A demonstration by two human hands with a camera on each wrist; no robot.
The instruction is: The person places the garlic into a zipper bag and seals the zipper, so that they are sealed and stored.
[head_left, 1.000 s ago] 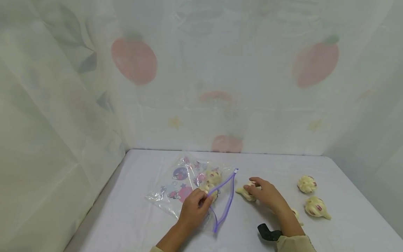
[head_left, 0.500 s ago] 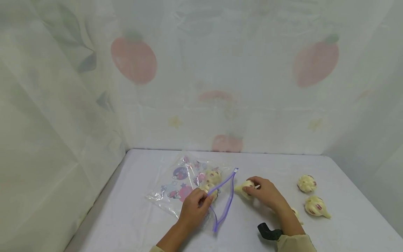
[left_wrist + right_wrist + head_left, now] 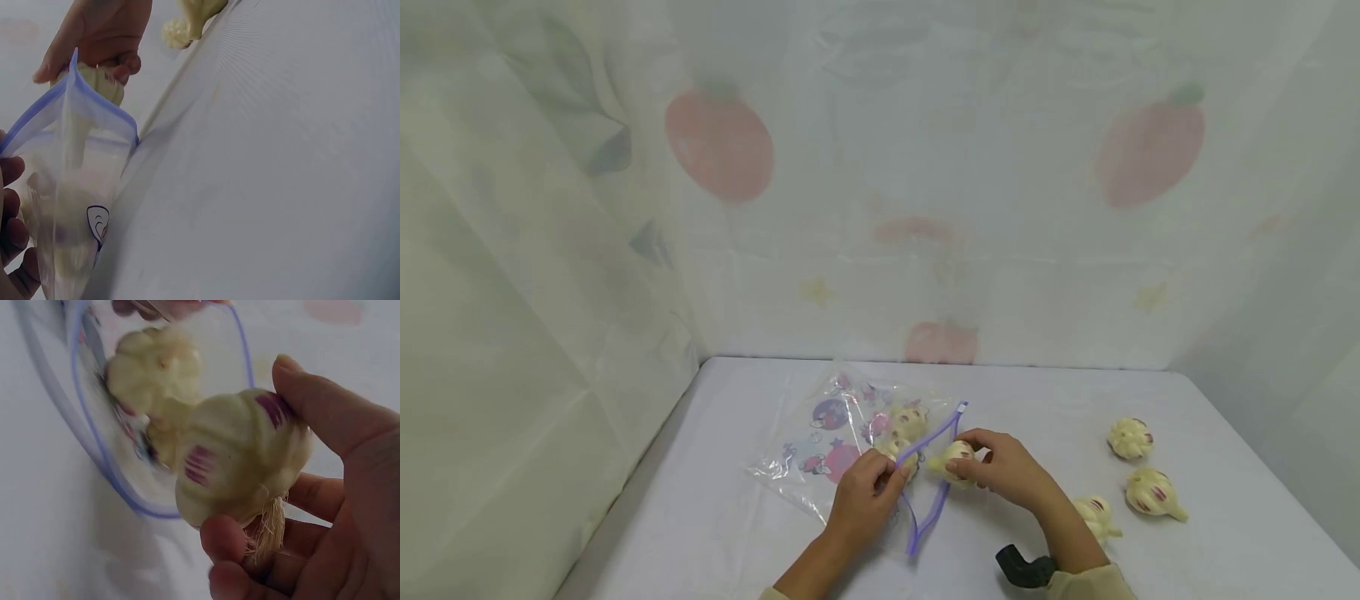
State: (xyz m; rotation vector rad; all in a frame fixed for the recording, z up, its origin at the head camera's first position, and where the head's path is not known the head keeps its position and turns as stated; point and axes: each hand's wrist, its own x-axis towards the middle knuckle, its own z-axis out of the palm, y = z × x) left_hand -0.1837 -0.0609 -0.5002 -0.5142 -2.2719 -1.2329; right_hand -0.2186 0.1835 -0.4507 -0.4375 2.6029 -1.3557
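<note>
A clear zip bag [image 3: 801,442] with a purple zip edge and printed fruit lies on the table, its mouth spread toward the right. My left hand [image 3: 863,496] pinches the bag's upper edge near the zip. Inside sit garlic bulbs [image 3: 153,369], seen through the mouth in the right wrist view. My right hand [image 3: 1011,468] grips another garlic bulb [image 3: 240,453] between thumb and fingers, stem pointing into the bag's mouth, roots toward the palm. In the left wrist view the purple zip edge [image 3: 112,109] partly covers that bulb.
Several more garlic bulbs lie on the table at the right: one far bulb [image 3: 1131,438], one nearer bulb [image 3: 1153,493], and a third bulb [image 3: 1096,517] beside my right forearm. A black curved piece [image 3: 1026,568] shows by the right wrist. Printed curtains stand behind and at the sides.
My right hand has picked up the garlic bulb and carried it left to the bag's mouth. The left hand and the bag have stayed in place.
</note>
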